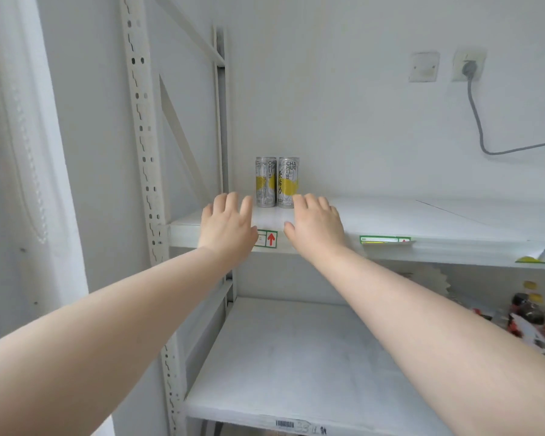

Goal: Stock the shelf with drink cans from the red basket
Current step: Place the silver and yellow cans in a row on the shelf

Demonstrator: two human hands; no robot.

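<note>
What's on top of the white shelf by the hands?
Two silver-and-yellow drink cans stand upright side by side at the back: left can, right can. The left hand and right hand cover the front of the shelf, hiding that patch and the right can's bottom corner.

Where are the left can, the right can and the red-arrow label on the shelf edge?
left can (266, 182), head view, middle of its body.
right can (288, 181), head view, middle of its body, above the fingertips.
red-arrow label (271, 239), head view, on the red arrow.
</note>
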